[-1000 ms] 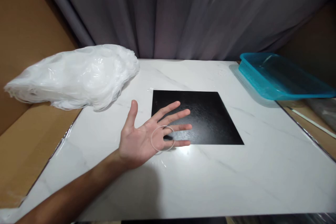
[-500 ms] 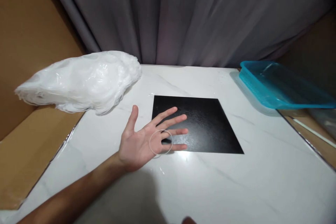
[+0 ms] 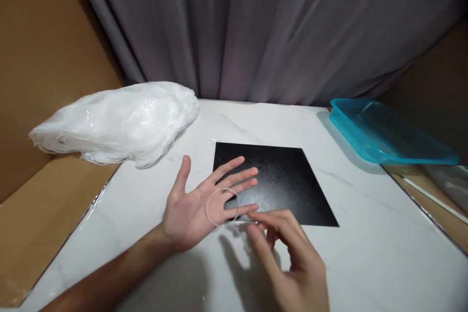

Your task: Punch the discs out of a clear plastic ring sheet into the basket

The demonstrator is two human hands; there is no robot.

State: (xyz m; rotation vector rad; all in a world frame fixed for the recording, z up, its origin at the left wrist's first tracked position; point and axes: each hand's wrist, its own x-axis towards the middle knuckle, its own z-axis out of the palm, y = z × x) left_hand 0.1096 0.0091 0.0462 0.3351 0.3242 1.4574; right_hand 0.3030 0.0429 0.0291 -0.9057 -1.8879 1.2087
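My left hand (image 3: 193,217) is held palm up with the thumb and fingers spread. Across its palm and the base of its fingers lies a thin, pale ring (image 3: 206,206); whether any finger passes through it I cannot tell. From the lower right comes my right hand (image 3: 298,258), its thumb and index finger apart with nothing visible between them. Its index fingertip is close to the tip of the left little finger. Beneath the left fingers is a black square sheet (image 3: 285,180) on the white marbled table (image 3: 365,253).
A heap of clear, white plastic pieces (image 3: 120,122) rests at the back left. The blue translucent tray (image 3: 387,136) is at the right, over the table's edge, with a thin white stick (image 3: 435,200) near it. Cardboard (image 3: 54,58) stands at the left; a grey curtain (image 3: 256,29) hangs behind.
My right hand has come up from the bottom edge to beside the left little finger. The left hand stays spread with the ring on it. The view has tilted slightly upward.
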